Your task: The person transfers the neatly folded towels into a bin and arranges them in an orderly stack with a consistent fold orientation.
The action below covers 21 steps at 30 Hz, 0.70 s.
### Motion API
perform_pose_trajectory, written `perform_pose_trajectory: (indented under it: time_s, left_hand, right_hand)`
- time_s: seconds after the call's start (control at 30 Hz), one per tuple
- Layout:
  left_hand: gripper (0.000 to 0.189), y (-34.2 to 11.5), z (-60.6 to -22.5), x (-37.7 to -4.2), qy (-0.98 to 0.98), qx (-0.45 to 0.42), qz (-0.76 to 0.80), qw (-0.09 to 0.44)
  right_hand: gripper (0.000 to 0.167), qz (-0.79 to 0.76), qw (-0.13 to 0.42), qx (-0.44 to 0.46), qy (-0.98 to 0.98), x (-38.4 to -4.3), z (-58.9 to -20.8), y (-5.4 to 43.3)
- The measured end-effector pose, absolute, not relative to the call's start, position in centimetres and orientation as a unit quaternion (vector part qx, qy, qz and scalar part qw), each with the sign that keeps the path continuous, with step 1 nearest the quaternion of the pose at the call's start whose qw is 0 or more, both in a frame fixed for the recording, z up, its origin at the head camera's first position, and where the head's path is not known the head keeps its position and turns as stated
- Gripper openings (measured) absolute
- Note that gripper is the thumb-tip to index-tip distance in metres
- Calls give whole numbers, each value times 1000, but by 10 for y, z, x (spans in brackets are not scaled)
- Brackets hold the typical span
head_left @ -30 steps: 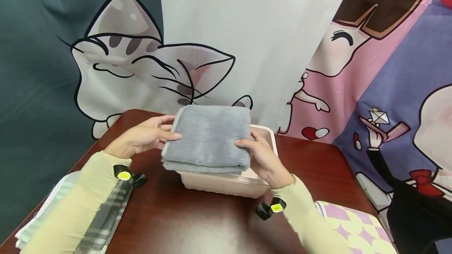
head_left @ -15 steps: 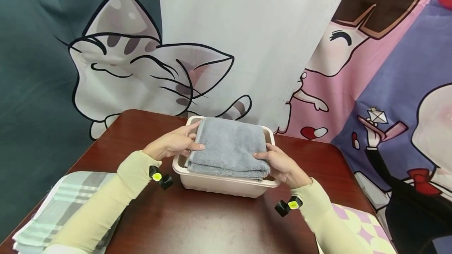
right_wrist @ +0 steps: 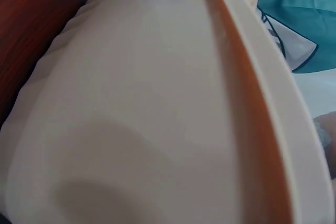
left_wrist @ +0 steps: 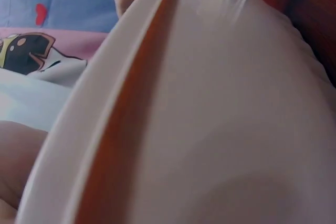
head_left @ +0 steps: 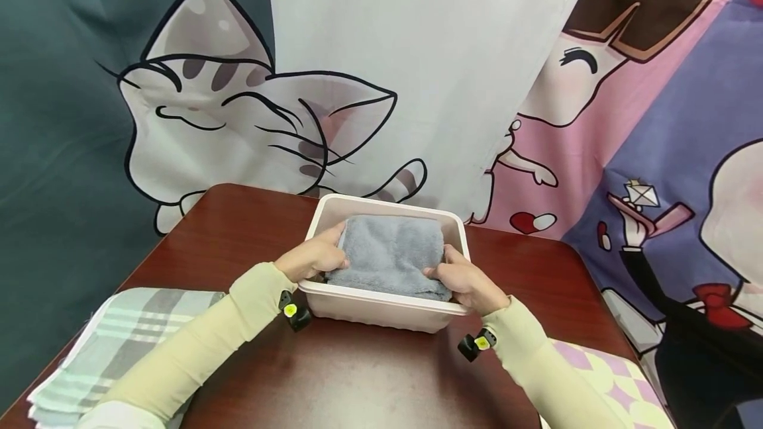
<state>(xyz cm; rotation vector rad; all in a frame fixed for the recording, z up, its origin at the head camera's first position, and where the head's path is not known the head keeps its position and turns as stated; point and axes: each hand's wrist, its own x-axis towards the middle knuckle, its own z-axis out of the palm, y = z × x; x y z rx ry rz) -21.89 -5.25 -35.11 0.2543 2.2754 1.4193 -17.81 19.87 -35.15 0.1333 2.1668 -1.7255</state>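
Observation:
A folded grey towel lies inside a pale plastic bin, below the level of its rim. My left hand grips the towel's left side, thumb on top, fingers hidden down in the bin. At the opposite side my right hand holds the towel's right edge the same way, its fingers largely out of sight. Both wrist views are mostly filled by the bin's outer wall, with the rim running across and only bits of the hands beyond it.
Folded plaid cloths lie at the table's left edge, partly under the left sleeve. A purple and cream patterned cloth lies at the right edge. Behind the brown table hangs a printed curtain.
Both hands have carried the grey towel to the right and down, from above the bin's near left side into the bin. The bin stands where it was.

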Motion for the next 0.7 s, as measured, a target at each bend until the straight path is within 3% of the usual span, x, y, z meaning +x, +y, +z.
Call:
perform_pose_trajectory:
  time_s: [0.4, 0.7]
  left_hand:
    - [91, -53, -353, -213, 868, 88, 453, 186]
    - [91, -55, -350, -211, 869, 99, 447, 190]
  right_hand:
    - [37, -511, 161, 37, 844, -179, -352, 195]
    - [51, -458, 140, 38, 877, -180, -355, 192]
